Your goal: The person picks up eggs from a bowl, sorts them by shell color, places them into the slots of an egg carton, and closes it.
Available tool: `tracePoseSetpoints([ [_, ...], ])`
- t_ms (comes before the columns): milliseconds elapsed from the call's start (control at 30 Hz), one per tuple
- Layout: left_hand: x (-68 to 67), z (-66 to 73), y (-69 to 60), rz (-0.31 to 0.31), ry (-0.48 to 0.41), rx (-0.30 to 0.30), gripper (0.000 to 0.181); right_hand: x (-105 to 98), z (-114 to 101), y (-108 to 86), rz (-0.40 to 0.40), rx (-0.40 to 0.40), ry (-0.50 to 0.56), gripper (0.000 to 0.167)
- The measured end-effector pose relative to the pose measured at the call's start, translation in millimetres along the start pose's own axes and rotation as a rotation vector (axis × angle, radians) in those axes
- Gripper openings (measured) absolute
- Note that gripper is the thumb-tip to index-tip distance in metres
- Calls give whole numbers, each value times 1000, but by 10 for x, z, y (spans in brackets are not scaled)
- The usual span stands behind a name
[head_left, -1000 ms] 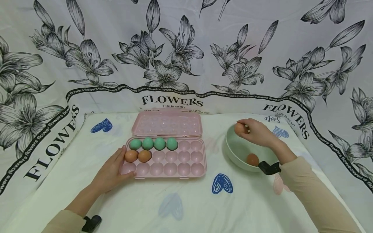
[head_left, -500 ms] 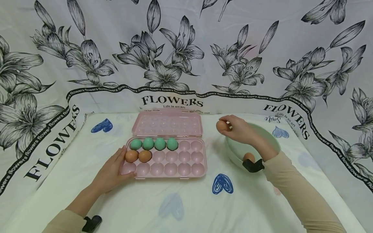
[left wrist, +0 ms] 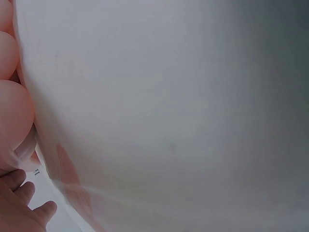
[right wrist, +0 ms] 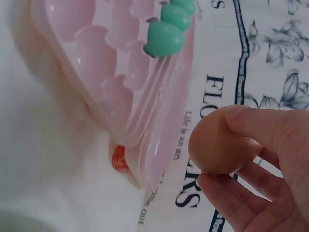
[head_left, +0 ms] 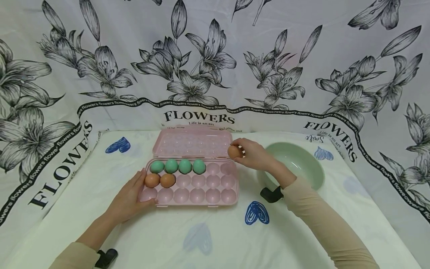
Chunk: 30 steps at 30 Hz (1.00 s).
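Brown oval egg [head_left: 234, 152] raised by the far right of the pink plastic egg carton [head_left: 197, 195]; right hand [head_left: 253, 155] pinches it, fingertips only, likely for control. Left hand [head_left: 125, 196], fingers extended, rests along the carton's left edge, probably steadying it. Round pale-green bowl [head_left: 304, 164] right.

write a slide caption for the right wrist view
Right hand pinching a brown egg near an open pink egg tray, three green eggs in view.
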<state>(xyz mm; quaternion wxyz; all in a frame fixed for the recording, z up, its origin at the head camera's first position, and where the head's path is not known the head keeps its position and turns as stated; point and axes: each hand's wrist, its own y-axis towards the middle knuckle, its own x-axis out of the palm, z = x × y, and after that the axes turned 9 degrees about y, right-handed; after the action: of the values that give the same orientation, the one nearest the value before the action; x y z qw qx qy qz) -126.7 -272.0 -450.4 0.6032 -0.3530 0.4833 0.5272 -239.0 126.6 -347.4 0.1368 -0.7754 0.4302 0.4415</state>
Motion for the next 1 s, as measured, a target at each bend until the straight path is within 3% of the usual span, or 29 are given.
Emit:
tracePoseSetpoints([
  [167, 4, -1, -5, 0, 5, -2, 108, 128, -78, 74, -20, -23, 34, 45],
  [367, -3, 4, -4, -1, -3, 3, 108, 269, -197, 154, -52, 5, 97, 47],
  [767, 5, -1, -1, 4, 1, 2, 110, 563, -360, 292, -76, -54, 106, 42],
  [1000, 7, 2, -1, 5, 0, 6, 110, 693, -472, 351, -107, -35, 89, 41],
])
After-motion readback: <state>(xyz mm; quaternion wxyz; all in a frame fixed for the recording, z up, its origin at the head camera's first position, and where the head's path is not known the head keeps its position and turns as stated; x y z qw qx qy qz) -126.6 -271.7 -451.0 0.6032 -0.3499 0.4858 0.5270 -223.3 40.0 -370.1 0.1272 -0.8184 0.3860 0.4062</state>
